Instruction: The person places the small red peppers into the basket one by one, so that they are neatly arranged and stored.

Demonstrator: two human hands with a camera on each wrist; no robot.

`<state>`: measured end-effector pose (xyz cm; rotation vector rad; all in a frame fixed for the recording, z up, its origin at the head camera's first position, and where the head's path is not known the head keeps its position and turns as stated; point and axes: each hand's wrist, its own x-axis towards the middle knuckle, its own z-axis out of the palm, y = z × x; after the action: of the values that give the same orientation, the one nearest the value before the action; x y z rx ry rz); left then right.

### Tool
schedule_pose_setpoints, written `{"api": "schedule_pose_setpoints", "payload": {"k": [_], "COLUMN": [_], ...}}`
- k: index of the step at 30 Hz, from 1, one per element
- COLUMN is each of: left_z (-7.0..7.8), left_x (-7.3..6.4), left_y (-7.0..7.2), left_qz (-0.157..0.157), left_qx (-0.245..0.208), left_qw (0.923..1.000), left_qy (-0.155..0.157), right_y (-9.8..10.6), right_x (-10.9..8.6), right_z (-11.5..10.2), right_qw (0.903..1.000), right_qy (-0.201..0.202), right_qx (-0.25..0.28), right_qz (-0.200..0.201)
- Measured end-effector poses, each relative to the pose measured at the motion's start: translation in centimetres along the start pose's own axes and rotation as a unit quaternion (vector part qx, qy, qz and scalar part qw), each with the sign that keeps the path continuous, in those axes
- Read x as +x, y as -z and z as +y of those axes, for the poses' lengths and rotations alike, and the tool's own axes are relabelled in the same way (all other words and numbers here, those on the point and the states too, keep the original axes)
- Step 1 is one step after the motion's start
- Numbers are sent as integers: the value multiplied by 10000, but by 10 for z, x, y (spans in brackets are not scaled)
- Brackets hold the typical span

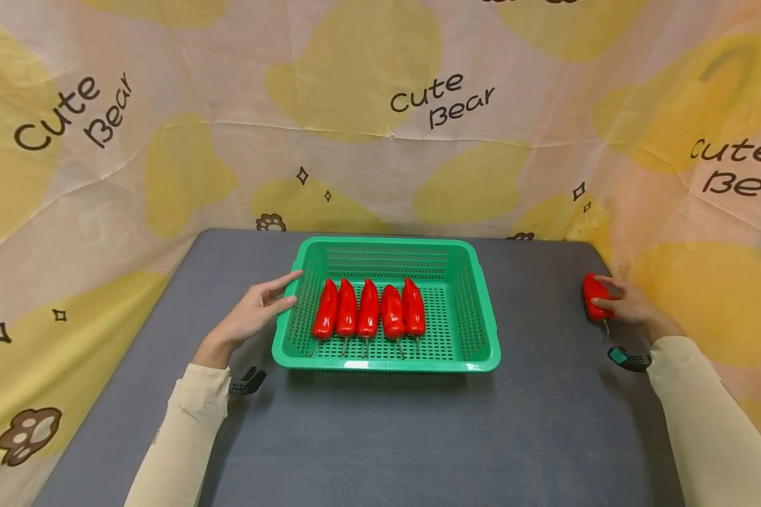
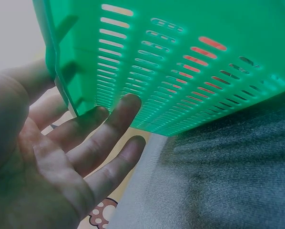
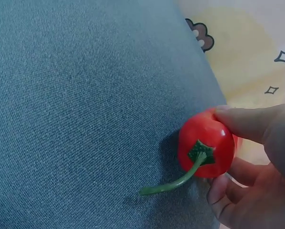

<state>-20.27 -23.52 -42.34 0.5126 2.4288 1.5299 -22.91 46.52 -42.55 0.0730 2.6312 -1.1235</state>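
At the right side of the table, my right hand (image 1: 630, 306) grips a red chili pepper (image 1: 595, 297) between thumb and fingers. Its curved green stem (image 3: 173, 185) points away from the palm in the right wrist view. My left hand (image 1: 249, 317) is at the left rim of a green plastic basket (image 1: 390, 366), thumb and index fingertip at the rim. The left wrist view shows the other fingers (image 2: 111, 126) spread and fairly straight beside the slotted outer wall. Several red peppers (image 1: 368, 310) lie side by side in the basket, stems towards me.
A dark grey cloth-like surface covers the table (image 1: 380, 436). Printed fabric walls (image 1: 355, 84) enclose it at the back, left and right; the right one stands close beside my right hand. Dark wrist-camera mounts (image 1: 247, 382) sit below both hands.
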Motion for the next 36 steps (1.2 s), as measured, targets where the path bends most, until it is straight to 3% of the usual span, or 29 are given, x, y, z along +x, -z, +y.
{"api": "schedule_pose_setpoints", "payload": {"k": [9, 24, 29, 36], "left_z": [-3, -3, -2, -1], "left_x": [1, 2, 2, 2], "left_y": [-1, -1, -1, 0], "left_qz": [2, 7, 8, -2], "left_qx": [37, 29, 0, 20], "left_qw": [10000, 10000, 10000, 10000], "left_qy": [-39, -38, -39, -30], "right_y": [2, -3, -5, -9], "right_x": [2, 3, 2, 3], "right_z": [-6, -30, -39, -48], "right_qw": [9997, 9991, 9984, 9993], "right_qy": [-185, 252, 265, 189], "right_qx": [119, 295, 456, 271], "right_qz": [-44, -146, -198, -197]}}
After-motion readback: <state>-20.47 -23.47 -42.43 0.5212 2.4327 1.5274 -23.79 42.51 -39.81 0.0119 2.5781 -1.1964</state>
